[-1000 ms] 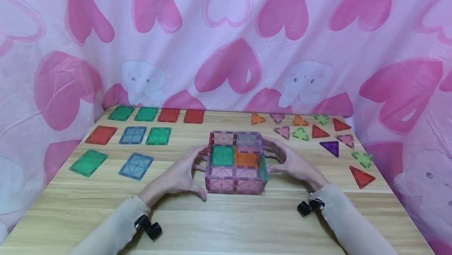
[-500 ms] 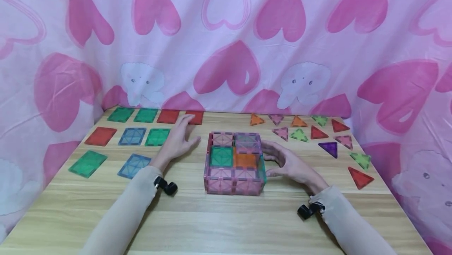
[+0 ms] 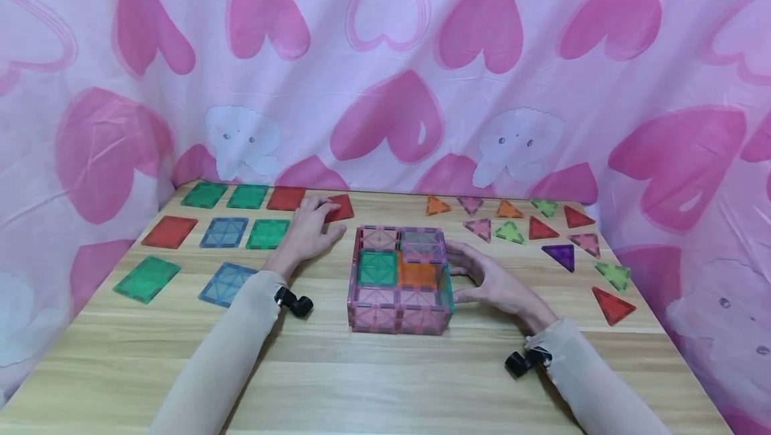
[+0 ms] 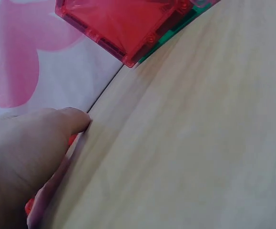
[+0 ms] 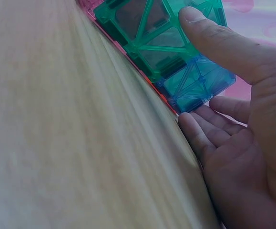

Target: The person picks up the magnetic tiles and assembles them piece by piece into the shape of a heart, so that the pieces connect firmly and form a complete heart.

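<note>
My left hand (image 3: 307, 231) reaches to the back of the table, its fingertips on a red square magnetic tile (image 3: 342, 207) that lies askew. Its thumb (image 4: 76, 120) is held apart from the tile. In the middle stands a low box of magnetic tiles (image 3: 400, 318), with pink walls in front, a green and orange floor inside, and a lilac tile over the back right corner. My right hand (image 3: 490, 280) rests along the box's right side. In the right wrist view its thumb lies over a green wall tile (image 5: 161, 40), while the fingers are by the blue tile (image 5: 199, 81).
Green, red and blue square tiles, such as a blue one (image 3: 224, 232), lie in rows at the left. Small triangle tiles, among them a purple one (image 3: 560, 255), are spread at the right. A pink heart-patterned curtain (image 3: 385, 120) hangs behind the wooden table (image 3: 385, 388).
My left hand has left the box's left side and moved back to the red square tile, which has turned and slid slightly right and nearer. The right hand stays by the box.
</note>
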`<control>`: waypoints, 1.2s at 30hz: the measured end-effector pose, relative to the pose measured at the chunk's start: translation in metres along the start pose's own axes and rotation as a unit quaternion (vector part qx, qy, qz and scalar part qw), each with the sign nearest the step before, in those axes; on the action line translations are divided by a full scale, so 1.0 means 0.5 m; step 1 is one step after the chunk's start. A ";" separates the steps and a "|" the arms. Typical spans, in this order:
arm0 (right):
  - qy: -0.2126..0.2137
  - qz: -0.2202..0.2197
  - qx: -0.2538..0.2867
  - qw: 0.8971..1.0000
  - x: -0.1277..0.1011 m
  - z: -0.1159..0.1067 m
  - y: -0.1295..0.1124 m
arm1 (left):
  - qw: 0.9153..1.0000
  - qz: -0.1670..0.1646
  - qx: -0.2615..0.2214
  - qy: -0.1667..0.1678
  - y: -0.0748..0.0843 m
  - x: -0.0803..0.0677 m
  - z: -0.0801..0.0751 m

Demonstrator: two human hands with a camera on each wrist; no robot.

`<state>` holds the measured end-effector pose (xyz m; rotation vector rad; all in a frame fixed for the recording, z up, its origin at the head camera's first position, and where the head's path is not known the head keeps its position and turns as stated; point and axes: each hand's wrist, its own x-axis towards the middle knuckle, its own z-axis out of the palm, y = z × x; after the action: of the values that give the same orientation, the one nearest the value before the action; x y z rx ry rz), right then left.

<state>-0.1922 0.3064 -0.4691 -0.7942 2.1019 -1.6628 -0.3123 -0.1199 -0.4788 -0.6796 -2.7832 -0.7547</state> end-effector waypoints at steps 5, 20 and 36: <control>0.002 0.010 0.005 1.000 -0.003 0.001 -0.005 | 0.999 0.012 -0.030 -0.005 0.008 0.000 -0.008; -0.002 0.011 0.009 1.000 -0.002 -0.001 -0.003 | 0.981 -0.044 -0.188 0.020 0.080 -0.026 -0.117; 0.004 0.013 -0.007 1.000 -0.002 -0.003 -0.002 | 0.987 0.088 -0.127 -0.032 0.190 -0.041 -0.075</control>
<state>-0.1922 0.3082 -0.4678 -0.7632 2.1226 -1.6425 -0.2477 -0.0742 -0.4111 -0.9963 -2.6605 -1.0783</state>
